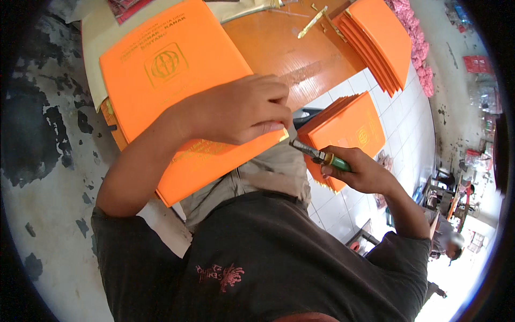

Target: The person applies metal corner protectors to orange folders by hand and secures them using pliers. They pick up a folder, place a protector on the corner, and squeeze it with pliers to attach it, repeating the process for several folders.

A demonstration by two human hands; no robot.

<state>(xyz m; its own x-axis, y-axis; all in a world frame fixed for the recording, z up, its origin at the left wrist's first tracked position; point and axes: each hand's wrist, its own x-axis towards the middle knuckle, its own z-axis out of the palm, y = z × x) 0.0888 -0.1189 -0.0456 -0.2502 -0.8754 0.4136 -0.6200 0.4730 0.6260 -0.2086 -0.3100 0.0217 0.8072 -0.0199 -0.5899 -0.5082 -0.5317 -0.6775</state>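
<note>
My left hand (pixel 252 110) lies over an orange folder (pixel 182 180), its fingers curled and the thumb pressed along the edge near one corner. On that corner sits a small gold metal corner piece (pixel 283 136). In my right hand (pixel 360 170) are pliers (pixel 308 149) with green handles, gripped from the side. Their jaw tips are just right of the gold corner, apparently a small gap away. Under my left arm, a large orange cover (pixel 166 64) with gold print and an emblem rests on the table at the left.
A stack of orange folders (pixel 375 43) lies on the brown tabletop (pixel 289 64) at the far right. Another stack (pixel 348 126) with gold corners sits lower, beside my lap. Gold scraps (pixel 313 21) lie on the table. Pink bundled material (pixel 416 48) is behind. Another person (pixel 445 236) is at the right.
</note>
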